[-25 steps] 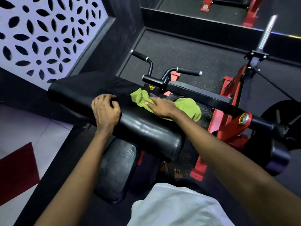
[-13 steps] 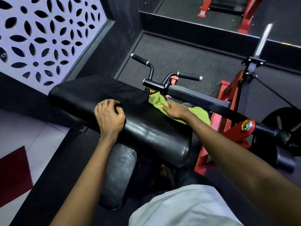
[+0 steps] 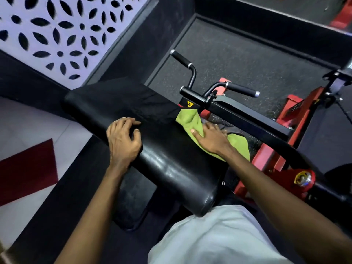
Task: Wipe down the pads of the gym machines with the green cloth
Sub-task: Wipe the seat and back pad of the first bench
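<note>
Your green cloth (image 3: 192,121) is now up at the far right edge of the black pad (image 3: 152,141), its leading corner right under the yellow warning sticker (image 3: 190,104) on the black bar (image 3: 247,119). A second ago it sat nearer the middle of the pad, so you've pushed a stroke away from you and to the right; that strip looks covered, while the long left stretch looks not yet wiped.

Your right hand (image 3: 211,139) lies flat and spread on the cloth, palm pressing it down rather than gripping, and the tail hangs off the pad's right side. Your left hand (image 3: 123,141) stays put on the pad's near edge, fingers loosely curled over the vinyl, holding nothing, just bracing you.
</note>
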The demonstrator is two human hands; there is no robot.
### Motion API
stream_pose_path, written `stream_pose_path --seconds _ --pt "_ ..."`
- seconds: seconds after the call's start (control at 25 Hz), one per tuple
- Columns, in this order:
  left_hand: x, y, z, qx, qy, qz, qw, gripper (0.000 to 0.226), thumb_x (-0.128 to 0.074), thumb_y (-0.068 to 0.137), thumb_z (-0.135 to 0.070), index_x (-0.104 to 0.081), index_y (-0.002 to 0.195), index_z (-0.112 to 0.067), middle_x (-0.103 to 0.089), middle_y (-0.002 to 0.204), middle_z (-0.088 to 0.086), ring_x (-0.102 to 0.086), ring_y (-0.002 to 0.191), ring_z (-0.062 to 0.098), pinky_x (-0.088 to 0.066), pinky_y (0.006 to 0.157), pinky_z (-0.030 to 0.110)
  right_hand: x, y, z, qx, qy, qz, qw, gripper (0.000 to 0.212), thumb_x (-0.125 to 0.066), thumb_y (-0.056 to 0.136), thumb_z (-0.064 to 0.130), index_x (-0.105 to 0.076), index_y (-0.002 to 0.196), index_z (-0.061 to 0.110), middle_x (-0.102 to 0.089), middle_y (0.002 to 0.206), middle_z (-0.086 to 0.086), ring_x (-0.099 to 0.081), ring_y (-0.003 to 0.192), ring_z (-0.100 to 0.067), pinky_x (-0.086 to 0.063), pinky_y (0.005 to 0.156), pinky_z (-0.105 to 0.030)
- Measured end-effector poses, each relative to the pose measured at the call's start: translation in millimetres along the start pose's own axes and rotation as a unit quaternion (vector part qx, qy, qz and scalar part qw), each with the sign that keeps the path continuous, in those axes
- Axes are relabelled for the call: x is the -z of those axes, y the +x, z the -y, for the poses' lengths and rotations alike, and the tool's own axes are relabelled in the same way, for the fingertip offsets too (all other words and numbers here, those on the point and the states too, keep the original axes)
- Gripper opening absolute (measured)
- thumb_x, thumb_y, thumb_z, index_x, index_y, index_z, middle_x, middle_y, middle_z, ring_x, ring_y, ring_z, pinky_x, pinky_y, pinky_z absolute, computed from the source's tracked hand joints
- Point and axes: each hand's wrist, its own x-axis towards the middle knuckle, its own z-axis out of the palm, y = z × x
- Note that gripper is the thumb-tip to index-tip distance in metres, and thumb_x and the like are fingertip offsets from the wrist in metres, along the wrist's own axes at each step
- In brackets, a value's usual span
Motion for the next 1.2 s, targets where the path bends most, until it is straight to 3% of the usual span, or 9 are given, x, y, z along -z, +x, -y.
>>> stream_pose_path --seconds 0.12,0.28,0.44,0.6,0.68,0.8,0.92,1.0,1.2 --pt "3.1 1.9 0.1 0.0 0.004 0.016 1.0 0.028 -0.056 0.084 -0.028 -0.07 0.107 -0.022 -0.064 0.118 -0.007 -0.051 0.123 0.018 -0.031 0.11 0.04 0.8 10.1 23.8 0.009 0.062 -0.04 0.997 0.071 -0.021 0.101 0.07 -0.032 0.158 0.029 -0.027 0.168 -0.001 -0.026 0.153 -0.032 -0.024 0.118 -0.064" --pt "4.3 5.4 -4.6 0.042 -0.01 0.026 0.999 0.027 -0.057 0.084 -0.03 -0.071 0.105 -0.024 -0.064 0.119 -0.008 -0.049 0.124 0.016 -0.025 0.108 0.033 6.1 24.7 74.5 0.107 0.09 -0.027 0.99 0.067 -0.026 0.103 0.067 -0.033 0.159 0.03 -0.027 0.168 0.003 -0.022 0.155 -0.025 -0.02 0.121 -0.055" --pt "0.0 7.2 -16.9 0.086 0.008 -0.008 0.996 0.021 -0.056 0.084 -0.021 -0.071 0.098 -0.026 -0.065 0.113 -0.011 -0.05 0.118 0.013 -0.026 0.106 0.03 12.6 11.4 41.2 0.207 0.1 -0.007 0.973 0.067 -0.035 0.102 0.067 -0.034 0.158 0.031 -0.027 0.167 0.008 -0.022 0.155 -0.015 -0.018 0.122 -0.043" --pt "-2.3 6.4 -19.6 0.092 0.001 -0.036 0.995 0.02 -0.056 0.085 -0.015 -0.071 0.097 -0.023 -0.065 0.111 -0.01 -0.052 0.117 0.014 -0.033 0.108 0.036 6.4 29.3 41.4 0.137 0.098 -0.035 0.985 0.07 -0.033 0.102 0.067 -0.032 0.159 0.028 -0.03 0.167 0.004 -0.024 0.154 -0.017 -0.019 0.122 -0.045" --pt "-2.2 6.4 -18.7 0.099 -0.011 -0.056 0.993 0.023 -0.056 0.087 -0.013 -0.068 0.104 -0.021 -0.064 0.116 -0.007 -0.053 0.119 0.016 -0.035 0.109 0.042 11.5 38.0 69.9 0.142 0.124 -0.03 0.982 0.066 -0.035 0.104 0.062 -0.032 0.16 0.026 -0.03 0.167 0.002 -0.023 0.155 -0.018 -0.017 0.123 -0.042" --pt "2.9 14.4 -0.9 0.152 -0.048 -0.087 0.983 0.035 -0.051 0.092 -0.014 -0.061 0.126 -0.01 -0.058 0.134 0.005 -0.049 0.129 0.022 -0.034 0.113 0.041 16.4 17.7 96.8 0.252 0.133 -0.017 0.958 0.064 -0.043 0.104 0.056 -0.037 0.158 0.023 -0.027 0.168 0.002 -0.024 0.154 -0.018 -0.016 0.122 -0.036" --pt "5.8 35.7 25.0 0.198 -0.036 -0.075 0.977 0.044 -0.045 0.093 -0.013 -0.056 0.134 0.0 -0.053 0.142 0.016 -0.044 0.136 0.032 -0.03 0.117 0.042 7.5 -2.1 89.4 0.348 0.113 0.001 0.931 0.072 -0.039 0.099 0.068 -0.037 0.157 0.026 -0.021 0.169 0.008 -0.022 0.154 -0.015 -0.015 0.124 -0.036" --pt "1.6 42.9 27.5 0.219 -0.03 -0.076 0.972 0.045 -0.043 0.092 -0.01 -0.055 0.135 -0.001 -0.051 0.146 0.014 -0.039 0.141 0.031 -0.025 0.121 0.042 5.9 10.0 72.4 0.326 0.109 0.004 0.939 0.076 -0.035 0.097 0.072 -0.033 0.159 0.028 -0.02 0.169 0.011 -0.019 0.155 -0.013 -0.011 0.127 -0.043" --pt "-4.6 44.8 21.7 0.227 -0.02 -0.103 0.968 0.044 -0.042 0.094 -0.01 -0.057 0.135 -0.005 -0.05 0.148 0.009 -0.035 0.145 0.025 -0.023 0.122 0.046 1.7 15.5 23.0 0.094 0.09 -0.004 0.991 0.074 -0.029 0.101 0.068 -0.021 0.162 0.027 -0.016 0.17 0.005 -0.011 0.158 -0.024 -0.003 0.126 -0.053"
